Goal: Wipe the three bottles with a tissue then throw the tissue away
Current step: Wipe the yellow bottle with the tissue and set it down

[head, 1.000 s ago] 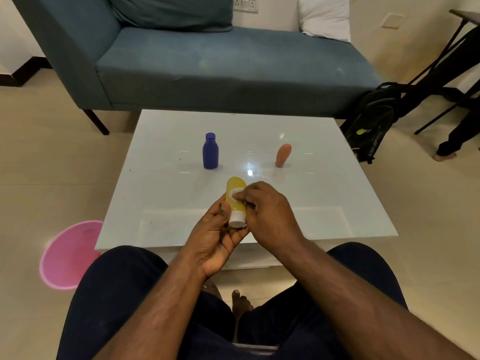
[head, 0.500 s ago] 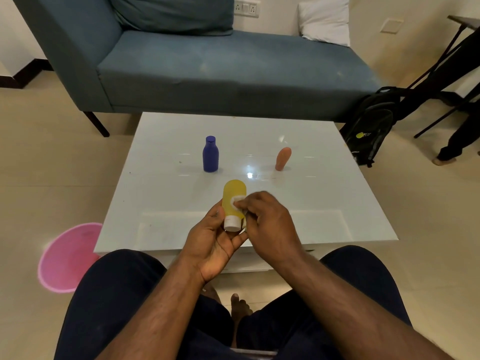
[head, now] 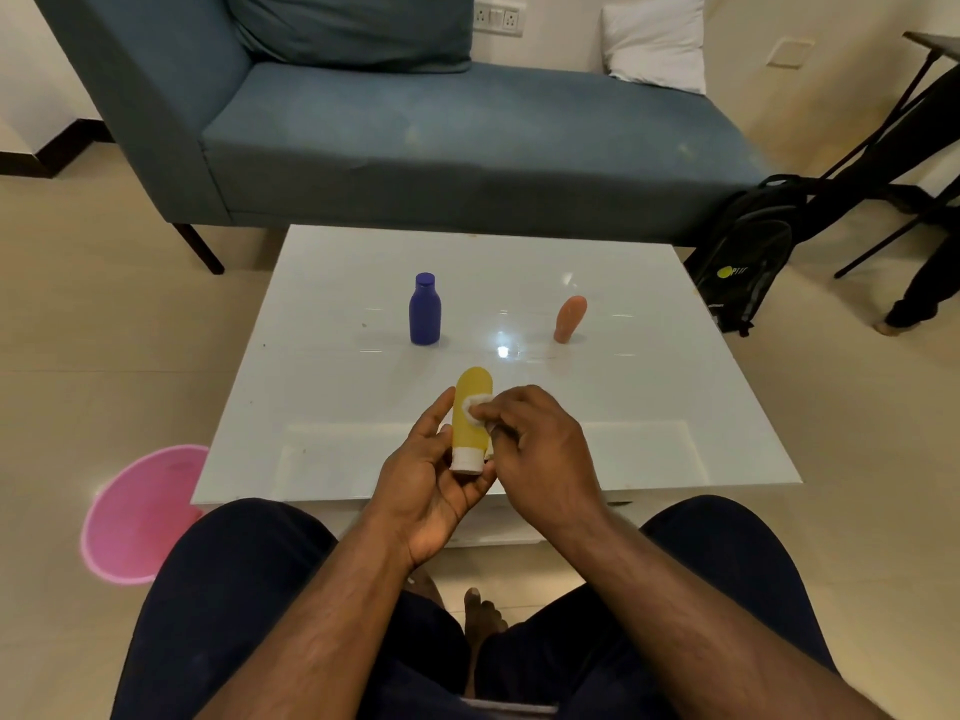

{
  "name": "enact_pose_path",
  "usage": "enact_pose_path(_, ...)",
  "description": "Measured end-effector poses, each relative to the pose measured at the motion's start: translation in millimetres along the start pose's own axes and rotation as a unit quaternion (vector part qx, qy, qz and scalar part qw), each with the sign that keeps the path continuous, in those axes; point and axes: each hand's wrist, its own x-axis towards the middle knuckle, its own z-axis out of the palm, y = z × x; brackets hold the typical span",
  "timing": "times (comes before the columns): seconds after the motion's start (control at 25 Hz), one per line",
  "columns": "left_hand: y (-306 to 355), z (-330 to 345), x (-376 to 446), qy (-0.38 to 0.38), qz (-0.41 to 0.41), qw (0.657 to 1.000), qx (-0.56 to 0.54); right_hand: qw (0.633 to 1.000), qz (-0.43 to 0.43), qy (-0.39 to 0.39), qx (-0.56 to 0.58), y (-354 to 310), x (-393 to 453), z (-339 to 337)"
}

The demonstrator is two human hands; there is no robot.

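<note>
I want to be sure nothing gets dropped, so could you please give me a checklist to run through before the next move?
1. Left hand grips the yellow bottle firmly near its white cap: ok.
2. Right hand pinches the tissue against the bottle: ok.
3. Yellow bottle fully wiped, back included: cannot tell.
4. Blue bottle stands upright on the table, within reach: ok.
5. Orange bottle on the table, leaning: ok, though whether it is stable I cannot tell.
6. Pink bin on the floor to the left for the tissue: ok.
</note>
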Motion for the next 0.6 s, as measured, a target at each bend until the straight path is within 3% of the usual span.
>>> enact_pose_path(0.28,0,-1,2,-0.006,-0.026,1.000,-0.005,0.998,0.044,0.037,0.034,-3,27,-4)
enact_pose_path(0.6,-7,2,3,-0.006,-0.031,0.999,0.019,1.000,-0.018,0.000,0.017,-8,6,4)
